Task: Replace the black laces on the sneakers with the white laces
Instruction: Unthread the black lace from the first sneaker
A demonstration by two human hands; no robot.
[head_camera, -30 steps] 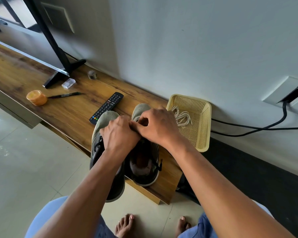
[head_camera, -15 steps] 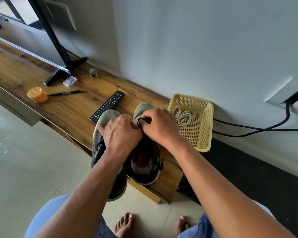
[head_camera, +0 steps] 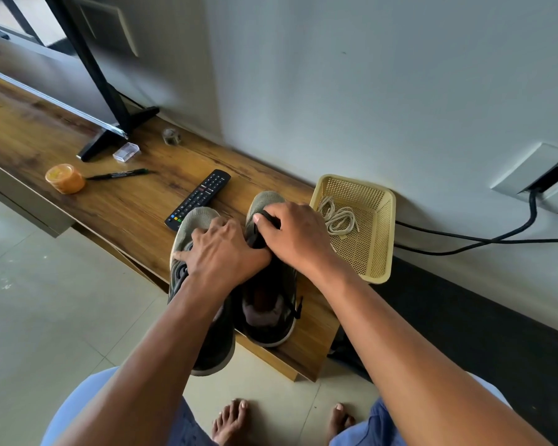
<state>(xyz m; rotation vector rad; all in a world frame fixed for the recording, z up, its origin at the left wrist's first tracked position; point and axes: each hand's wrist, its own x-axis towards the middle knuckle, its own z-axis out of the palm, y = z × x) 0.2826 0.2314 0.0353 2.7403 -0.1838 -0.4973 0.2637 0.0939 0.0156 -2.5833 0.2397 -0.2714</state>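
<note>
Two grey-green sneakers stand side by side on the wooden shelf [head_camera: 116, 204], toes toward the wall. My left hand [head_camera: 221, 252] lies flat over the left sneaker [head_camera: 194, 220], fingers spread. On the right sneaker [head_camera: 264, 201], my right hand [head_camera: 293, 235] pinches a loop of black lace [head_camera: 266, 217] near the toe. More black lace [head_camera: 298, 305] hangs at that shoe's heel side. White laces [head_camera: 337, 217] lie coiled in the yellow basket [head_camera: 379, 239] just right of my right hand.
A black remote [head_camera: 200, 196] lies just beyond the left sneaker. Farther left are a black marker [head_camera: 120, 174], an orange tub [head_camera: 65, 178], a small clear box [head_camera: 126, 152] and the TV stand foot [head_camera: 110, 136]. Black cables [head_camera: 484, 239] run along the wall at right.
My left hand has slid left and flattened onto the left sneaker. My right hand has moved slightly forward on the right sneaker, drawing a loop of black lace up near the toe.
</note>
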